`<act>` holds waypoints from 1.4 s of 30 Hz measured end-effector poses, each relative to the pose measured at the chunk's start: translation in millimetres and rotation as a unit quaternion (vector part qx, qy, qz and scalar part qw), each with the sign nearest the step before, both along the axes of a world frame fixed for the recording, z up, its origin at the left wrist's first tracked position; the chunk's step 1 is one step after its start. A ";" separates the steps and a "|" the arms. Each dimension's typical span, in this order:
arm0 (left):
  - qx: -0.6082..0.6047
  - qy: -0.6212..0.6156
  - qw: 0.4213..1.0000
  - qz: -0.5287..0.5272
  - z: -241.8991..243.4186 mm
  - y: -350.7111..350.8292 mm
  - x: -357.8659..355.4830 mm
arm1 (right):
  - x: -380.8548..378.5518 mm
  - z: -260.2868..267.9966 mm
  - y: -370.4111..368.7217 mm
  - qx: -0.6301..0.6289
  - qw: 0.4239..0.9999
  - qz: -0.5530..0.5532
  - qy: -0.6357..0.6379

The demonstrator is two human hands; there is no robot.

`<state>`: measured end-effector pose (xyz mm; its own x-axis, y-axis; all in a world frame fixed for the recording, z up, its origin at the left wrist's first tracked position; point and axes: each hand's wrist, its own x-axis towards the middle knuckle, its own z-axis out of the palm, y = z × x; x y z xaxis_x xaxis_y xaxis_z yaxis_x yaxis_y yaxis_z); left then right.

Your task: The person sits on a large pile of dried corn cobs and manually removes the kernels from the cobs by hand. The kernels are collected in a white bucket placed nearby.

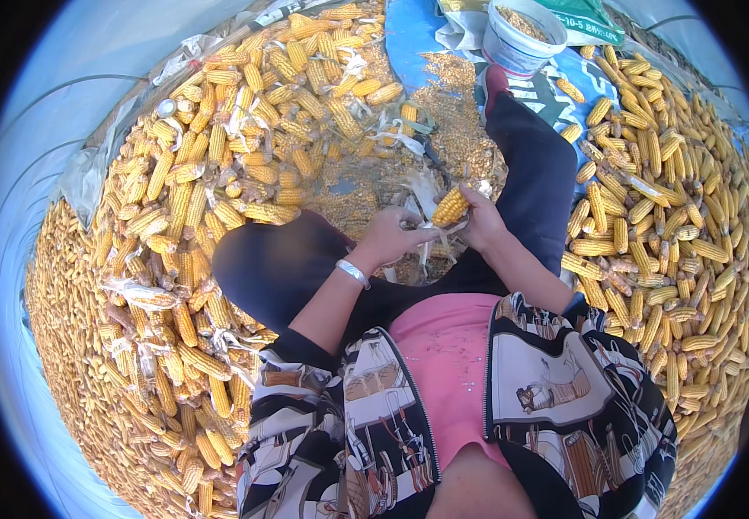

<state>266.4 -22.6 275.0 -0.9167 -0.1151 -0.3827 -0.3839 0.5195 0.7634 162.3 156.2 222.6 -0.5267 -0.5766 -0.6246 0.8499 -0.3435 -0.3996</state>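
Observation:
A yellow corn cob (pixel 450 206) is held at a tilt in my right hand (pixel 483 219), whose thumb and fingers lie along its side. My left hand (pixel 392 236), with a silver bangle at the wrist, is at the lower end of the same cob. Its thumb and fingers close on pale husk (pixel 431 228) there; the exact grip is partly hidden. Strips of dry husk (pixel 424 188) lie just beyond the hands. Loose kernels (pixel 455 130) cover the ground between my legs and farther forward.
Husked cobs are heaped at left (pixel 183 194) and right (pixel 679 246), close to my legs. A white bucket (pixel 522 57) of kernels stands on a blue printed sheet (pixel 407 45) beyond my right foot. Green sacking (pixel 585 23) lies behind it. Plastic sheeting (pixel 56 84) rises along the left edge.

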 end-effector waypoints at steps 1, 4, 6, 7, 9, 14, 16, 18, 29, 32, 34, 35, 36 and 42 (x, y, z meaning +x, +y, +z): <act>0.021 -0.024 0.999 -0.005 0.1 -1.4 -2.5 | 2.4 3.0 -2.8 -0.044 0.998 0.038 0.004; 0.179 -0.077 0.981 0.022 -8.9 17.3 -11.6 | 5.4 12.7 -6.6 -0.153 0.978 0.136 0.048; 0.170 -0.027 0.985 0.033 -15.2 27.9 -15.5 | 3.6 18.6 -5.7 -0.078 0.987 0.118 0.076; 0.163 -0.031 0.986 0.028 -16.9 32.3 -16.0 | 2.2 21.3 -4.4 -0.052 0.989 0.111 0.082; 0.047 0.006 0.999 -0.012 -17.0 36.9 -19.4 | 1.1 24.5 -6.7 0.000 0.996 0.056 0.070; -0.128 0.014 0.985 -0.115 -3.9 27.9 -35.8 | -13.7 24.7 -24.6 0.113 0.993 0.005 0.026; -0.166 0.024 0.975 -0.147 0.4 21.4 -42.9 | -26.8 21.4 -32.4 0.121 0.993 0.018 -0.003; -0.209 0.063 0.941 -0.258 -0.5 17.1 -48.3 | -35.4 14.7 -34.3 0.125 0.988 0.068 -0.053; -0.216 -0.271 0.856 -0.383 -124.9 -25.0 -5.8 | -120.3 -8.6 1.0 0.213 0.969 0.089 0.082; -0.209 -0.254 0.881 -0.339 -177.1 -3.7 -6.4 | -122.6 -16.9 8.3 0.152 0.980 0.114 0.058; -0.269 -0.225 0.879 -0.323 -201.0 9.1 -3.0 | -113.8 -28.3 4.0 0.130 0.982 0.131 0.046; -0.247 -0.252 0.884 -0.308 -211.2 11.2 -4.1 | -110.2 -33.2 1.5 0.118 0.983 0.135 0.040; -0.223 -0.280 0.888 -0.288 -218.8 13.7 -3.7 | -109.3 -37.8 -1.4 0.156 0.977 0.138 0.034; -0.171 -0.314 0.870 -0.339 -230.2 9.7 4.3 | -120.0 -36.6 -10.6 0.195 0.970 0.143 0.023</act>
<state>270.8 -12.9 44.8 -0.4398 0.1656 -0.8827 -0.1863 0.9446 0.2701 42.3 145.6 186.1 -0.4120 -0.4283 -0.8043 0.8666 0.0887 -0.4911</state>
